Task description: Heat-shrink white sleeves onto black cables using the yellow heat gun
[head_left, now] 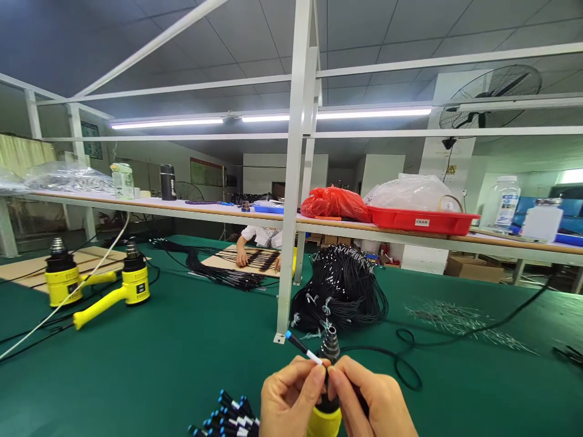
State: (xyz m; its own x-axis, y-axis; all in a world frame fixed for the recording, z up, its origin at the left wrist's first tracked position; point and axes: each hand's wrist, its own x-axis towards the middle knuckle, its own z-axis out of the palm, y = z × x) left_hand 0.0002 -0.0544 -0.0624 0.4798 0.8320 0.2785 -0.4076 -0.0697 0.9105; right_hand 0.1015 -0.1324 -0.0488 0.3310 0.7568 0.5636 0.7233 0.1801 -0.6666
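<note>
My left hand (288, 397) and my right hand (371, 399) meet at the bottom centre, both pinching a thin black cable end with a white band and a blue tip (298, 345) that points up and left. Right behind the fingers stands a yellow heat gun (328, 394) with its ribbed metal nozzle up. A bundle of black cable ends with blue tips (230, 416) lies on the green mat just left of my left hand.
Two more yellow heat guns (130, 285) (61, 279) stand at the left. A heap of coiled black cables (339, 291) sits beyond a white frame post (288, 243). Across the table a person's hands (241, 258) sort cables on cardboard. A shelf holds a red tray (421, 220) and bottles.
</note>
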